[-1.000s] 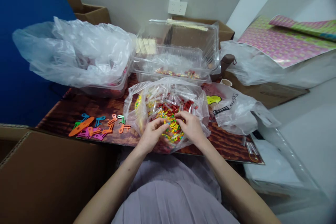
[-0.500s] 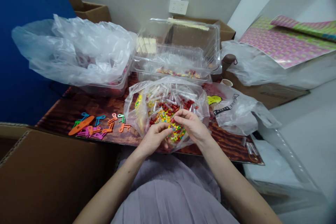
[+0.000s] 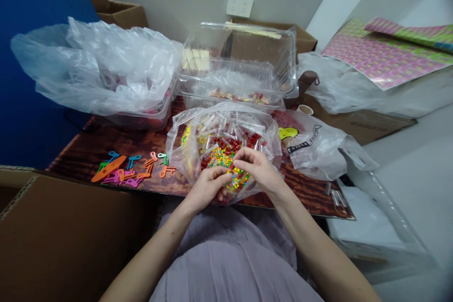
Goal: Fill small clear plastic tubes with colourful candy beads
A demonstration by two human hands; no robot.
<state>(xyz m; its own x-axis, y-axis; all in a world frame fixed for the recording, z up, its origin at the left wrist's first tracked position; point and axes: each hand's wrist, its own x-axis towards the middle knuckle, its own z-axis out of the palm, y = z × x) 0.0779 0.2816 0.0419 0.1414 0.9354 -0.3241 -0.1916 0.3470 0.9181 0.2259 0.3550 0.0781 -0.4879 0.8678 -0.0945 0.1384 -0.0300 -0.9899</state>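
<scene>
An open clear plastic bag (image 3: pixel 179 144) lies in front of me, filled with small yellow, green and blue beads (image 3: pixel 219 156), red caps (image 3: pixel 256 140) and clear tubes (image 3: pixel 226 120). Over its near side, my left hand (image 3: pixel 209 186) is closed, thumb and forefinger pinched; whatever sits between them is too small to make out. My right hand (image 3: pixel 257 167) faces it with a pinch on what looks like a small red cap (image 3: pixel 231 166). The two sets of fingertips nearly meet above the beads.
Colourful plastic clips (image 3: pixel 132 170) lie left on the wooden-patterned table (image 3: pixel 141 144). Clear lidded boxes (image 3: pixel 244 87) stand behind, a box under crumpled plastic (image 3: pixel 116 66) back left. A printed bag (image 3: pixel 314 151) and loose tubes (image 3: pixel 338 198) lie right; a cardboard box (image 3: pixel 71 236) is near left.
The right fingertips have shifted slightly down and left, closer to the left ones. The left hand stays nearly in place. The whole view has shifted a little.
</scene>
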